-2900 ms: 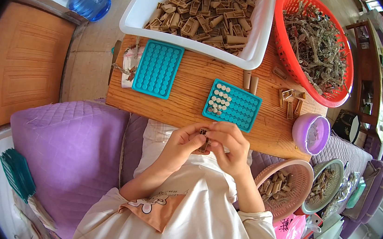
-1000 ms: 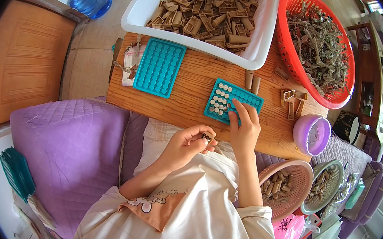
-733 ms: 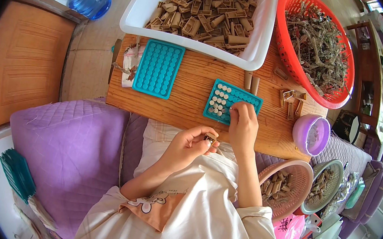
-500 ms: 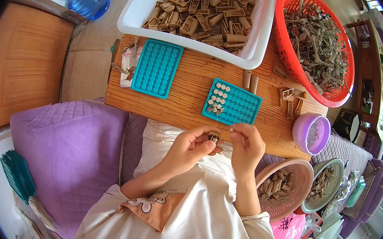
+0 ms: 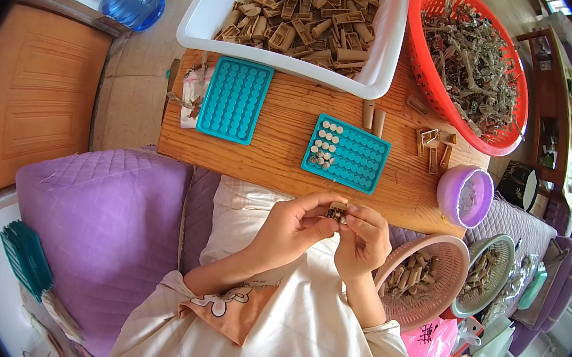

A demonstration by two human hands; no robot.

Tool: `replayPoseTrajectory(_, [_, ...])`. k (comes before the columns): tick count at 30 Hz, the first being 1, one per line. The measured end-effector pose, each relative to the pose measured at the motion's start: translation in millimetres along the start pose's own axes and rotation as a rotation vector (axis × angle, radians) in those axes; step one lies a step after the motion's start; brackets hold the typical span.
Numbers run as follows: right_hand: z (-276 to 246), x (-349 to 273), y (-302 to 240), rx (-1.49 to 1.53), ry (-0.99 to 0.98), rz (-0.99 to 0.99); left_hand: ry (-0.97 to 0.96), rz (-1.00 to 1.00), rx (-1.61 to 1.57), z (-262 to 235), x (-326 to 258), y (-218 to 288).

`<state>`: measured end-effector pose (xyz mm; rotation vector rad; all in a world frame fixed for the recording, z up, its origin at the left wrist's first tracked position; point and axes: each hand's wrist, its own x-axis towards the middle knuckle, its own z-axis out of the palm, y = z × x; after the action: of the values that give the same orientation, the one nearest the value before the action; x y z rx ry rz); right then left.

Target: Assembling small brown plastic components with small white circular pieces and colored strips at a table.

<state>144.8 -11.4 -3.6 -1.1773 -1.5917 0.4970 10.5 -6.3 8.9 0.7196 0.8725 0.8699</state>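
My left hand [image 5: 292, 229] is closed on a small tan plastic casing [image 5: 338, 209] with dark parts inside, above my lap and just off the table's near edge. My right hand [image 5: 364, 244] pinches against the casing's right side. A tiny pale, shiny bit shows at its fingertips, too small to name. Beyond the hands lies a teal tray [image 5: 364, 160] with round pockets, and small white round pieces [image 5: 329, 129] fill its left columns. Some metallic-looking round pieces [image 5: 320, 158] sit at the near left of that tray.
A second teal tray [image 5: 233, 100] lies left on the wooden table [image 5: 272, 146]. A white bin [image 5: 198, 19] of tan casings and a red basket [image 5: 412, 42] of tangled parts stand behind. A purple bowl [image 5: 446, 195], loose casings [image 5: 433, 160], a pink basket [image 5: 458, 277] and a green basket [image 5: 504, 275] are right.
My right hand has come left and down from above the lap to meet the casing. My left hand has shifted slightly right with the casing still in it.
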Motion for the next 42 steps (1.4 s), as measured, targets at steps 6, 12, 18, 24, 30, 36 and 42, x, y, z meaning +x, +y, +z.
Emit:
replayPoseTrajectory(6, [-7, -6, 3, -0.03, -0.021, -0.04, -0.013, -0.016, 0.116, 0, 0, 5])
replayPoseTrajectory(12, [-6, -8, 3, -0.046, 0.036, -0.078, -0.018, -0.02, 0.167, 3, 0, 7])
replayPoseTrajectory(18, [-5, -22, 8, -0.082, 0.111, -0.139, -0.033, 0.003, 0.303, 6, -2, 14])
replayPoseTrajectory(24, [-4, -22, 8, 0.001, 0.083, -0.087, -0.058, -0.036, 0.319, 5, -1, 11])
replayPoseTrajectory(30, [-13, -12, 6, 0.002, -0.171, 0.078, 0.003, -0.046, 0.293, 2, -1, -5])
replayPoseTrajectory(36, [-29, 24, 6, 0.26, -0.474, 0.507, -0.048, -0.018, 0.477, -1, 4, 5])
replayPoseTrajectory(42, [-29, 54, 1, 0.297, -0.737, 0.611, -0.208, -0.055, 0.599, -9, 8, 17])
